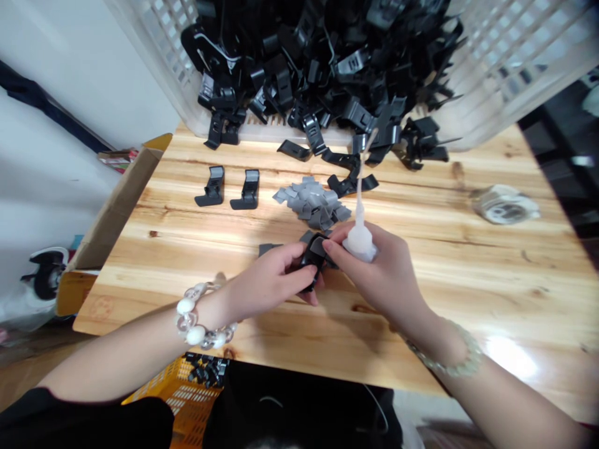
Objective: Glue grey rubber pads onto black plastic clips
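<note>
My left hand (269,280) is closed around a black plastic clip (312,257) just above the wooden table (468,274). My right hand (384,271) grips a small white glue bottle (359,236) with a long thin nozzle pointing up, while its thumb presses a grey pad onto the clip. Just beyond the hands lies a pile of grey pads (314,202). Another grey pad (267,249) lies flat beside my left fingers.
Two finished-looking black clips (231,189) stand at the left of the table. A white slatted crate (496,56) full of black clips (322,68) spills some onto the table's far edge. A tape roll (505,206) lies right. A cardboard box (112,212) and orange basket (187,390) sit lower left.
</note>
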Demonstrator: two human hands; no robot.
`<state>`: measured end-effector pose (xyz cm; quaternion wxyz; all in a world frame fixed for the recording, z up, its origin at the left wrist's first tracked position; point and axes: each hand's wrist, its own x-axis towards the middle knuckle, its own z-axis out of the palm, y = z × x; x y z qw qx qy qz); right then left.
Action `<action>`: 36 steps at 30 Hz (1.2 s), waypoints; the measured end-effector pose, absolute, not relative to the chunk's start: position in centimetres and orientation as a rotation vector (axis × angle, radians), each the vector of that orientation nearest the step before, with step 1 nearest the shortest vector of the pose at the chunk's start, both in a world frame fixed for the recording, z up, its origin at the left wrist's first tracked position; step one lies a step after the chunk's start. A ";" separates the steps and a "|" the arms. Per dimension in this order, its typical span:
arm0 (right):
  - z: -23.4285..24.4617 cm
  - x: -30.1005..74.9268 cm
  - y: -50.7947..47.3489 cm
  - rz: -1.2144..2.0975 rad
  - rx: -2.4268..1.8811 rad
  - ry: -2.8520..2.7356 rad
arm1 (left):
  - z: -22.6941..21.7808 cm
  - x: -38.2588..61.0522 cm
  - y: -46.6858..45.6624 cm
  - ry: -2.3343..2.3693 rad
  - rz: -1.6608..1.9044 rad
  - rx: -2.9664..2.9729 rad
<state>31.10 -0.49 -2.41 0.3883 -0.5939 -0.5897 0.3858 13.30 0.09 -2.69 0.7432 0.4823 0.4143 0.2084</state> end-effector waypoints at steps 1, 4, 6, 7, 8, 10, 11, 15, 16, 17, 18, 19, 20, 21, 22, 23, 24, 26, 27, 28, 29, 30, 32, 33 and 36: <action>-2.4 31.1 -0.5 0.977 -1.510 -1.499 | -2.7 13.3 0.1 0.907 0.456 1.059; -2.5 31.0 -0.6 0.964 -1.509 -1.502 | -2.6 13.3 0.0 0.898 0.458 1.062; -2.5 31.0 -0.6 0.949 -1.505 -1.512 | -2.6 13.4 0.0 0.895 0.465 1.060; -2.5 31.0 -0.6 0.938 -1.502 -1.515 | -2.6 13.4 0.0 0.894 0.468 1.060; -2.5 31.0 -0.6 0.931 -1.501 -1.516 | -2.6 13.4 0.0 0.895 0.471 1.058; -2.6 31.0 -0.6 0.918 -1.507 -1.517 | -2.6 13.4 0.0 0.896 0.473 1.056; -2.6 31.0 -0.6 0.907 -1.510 -1.519 | -2.6 13.4 0.0 0.896 0.471 1.055; -2.9 30.9 -0.6 0.849 -1.499 -1.542 | -2.5 13.4 0.1 0.894 0.455 1.058; -2.9 31.0 -0.6 0.841 -1.494 -1.549 | -2.5 13.4 0.1 0.894 0.453 1.060; -2.9 31.0 -0.6 0.837 -1.491 -1.556 | -2.5 13.4 0.0 0.892 0.453 1.061; -2.9 31.0 -0.6 0.832 -1.488 -1.564 | -2.5 13.4 0.0 0.892 0.454 1.061; -2.9 31.0 -0.6 0.827 -1.485 -1.573 | -2.5 13.4 0.0 0.891 0.455 1.062; -2.9 31.0 -0.6 0.821 -1.480 -1.584 | -2.6 13.4 0.0 0.890 0.455 1.063; -2.9 31.0 -0.6 0.813 -1.473 -1.597 | -2.6 13.4 0.0 0.887 0.456 1.065; -2.9 31.0 -0.6 0.801 -1.463 -1.611 | -2.7 13.4 0.0 0.886 0.457 1.067; -2.9 31.0 -0.6 0.788 -1.454 -1.626 | -2.7 13.4 0.0 0.886 0.458 1.070; -2.9 31.1 -0.6 0.771 -1.447 -1.640 | -2.7 13.4 0.1 0.888 0.459 1.074; -2.9 31.1 -0.7 0.735 -1.438 -1.669 | -2.7 13.4 0.1 0.895 0.460 1.084; -2.9 31.1 -0.7 0.717 -1.437 -1.684 | -2.7 13.3 0.1 0.899 0.458 1.091; -2.9 31.1 -0.7 0.698 -1.434 -1.700 | -2.6 13.3 0.1 0.901 0.456 1.098; -2.9 31.1 -0.7 0.681 -1.429 -1.717 | -2.6 13.3 0.1 0.900 0.454 1.105; -3.0 31.1 -0.7 0.662 -1.420 -1.733 | -2.6 13.3 0.1 0.900 0.452 1.110; -3.1 31.2 -0.7 0.626 -1.406 -1.760 | -2.6 13.3 0.1 0.900 0.449 1.115; -3.1 31.2 -0.6 0.610 -1.402 -1.774 | -2.6 13.3 0.1 0.900 0.449 1.115; -3.3 31.2 -0.6 0.568 -1.404 -1.809 | -2.7 13.3 0.2 0.906 0.453 1.111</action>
